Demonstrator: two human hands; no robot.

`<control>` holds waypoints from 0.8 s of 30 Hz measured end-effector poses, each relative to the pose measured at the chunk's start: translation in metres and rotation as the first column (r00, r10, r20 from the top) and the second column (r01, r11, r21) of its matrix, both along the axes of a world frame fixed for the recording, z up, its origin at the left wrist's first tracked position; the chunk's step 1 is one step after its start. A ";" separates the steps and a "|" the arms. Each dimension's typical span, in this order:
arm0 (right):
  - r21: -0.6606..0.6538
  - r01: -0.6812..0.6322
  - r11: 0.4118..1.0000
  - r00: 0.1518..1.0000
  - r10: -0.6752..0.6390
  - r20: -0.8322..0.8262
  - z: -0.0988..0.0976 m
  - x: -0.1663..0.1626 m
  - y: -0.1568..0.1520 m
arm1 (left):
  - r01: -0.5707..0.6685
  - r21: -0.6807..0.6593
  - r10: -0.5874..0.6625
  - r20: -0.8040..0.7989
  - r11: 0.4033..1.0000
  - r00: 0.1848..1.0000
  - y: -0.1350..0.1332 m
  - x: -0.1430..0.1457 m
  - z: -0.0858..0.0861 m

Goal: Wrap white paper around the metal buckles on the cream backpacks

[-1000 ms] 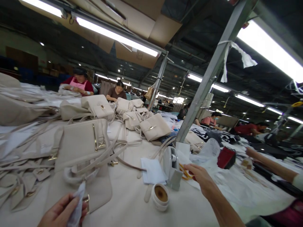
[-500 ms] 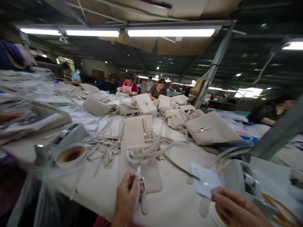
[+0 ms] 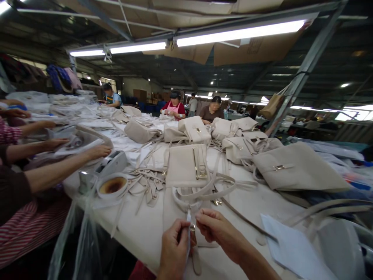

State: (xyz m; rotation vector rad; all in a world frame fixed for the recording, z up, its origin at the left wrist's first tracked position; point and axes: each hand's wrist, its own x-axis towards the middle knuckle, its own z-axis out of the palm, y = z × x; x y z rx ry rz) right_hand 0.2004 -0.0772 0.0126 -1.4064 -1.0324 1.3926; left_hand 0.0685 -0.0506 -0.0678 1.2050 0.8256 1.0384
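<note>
My left hand (image 3: pixel 176 243) is closed on a thin white sheet (image 3: pixel 189 221), seen almost edge-on. Just right of it, my right hand (image 3: pixel 218 229) is pinched, and whatever its fingertips hold is too small to make out. Beneath both hands lies a beige backpack (image 3: pixel 186 165) with gold zips and buckles, its flap towards me. A beige strap with a rounded end (image 3: pixel 196 264) hangs below a gold buckle (image 3: pixel 193 230) beside my left fingers. The bag's looped handle (image 3: pixel 186 200) sits just beyond my fingertips.
White sheets (image 3: pixel 291 245) lie at the right, near a tape dispenser (image 3: pixel 339 245). A brown tape roll (image 3: pixel 113 185) and loose beige straps (image 3: pixel 148 186) are left. More beige bags (image 3: pixel 297 165) pile up behind. A co-worker's arms (image 3: pixel 64 167) reach in from the left.
My right hand has left the white sheets and come left, beside my left hand. My left hand still holds its white sheet. The view has turned left, showing more of the co-worker's arms.
</note>
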 end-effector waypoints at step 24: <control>-0.008 0.003 1.000 0.965 -0.001 0.263 -0.012 -0.005 0.008 | -0.133 0.214 0.150 -0.067 0.968 0.986 -0.007 -0.003 -0.005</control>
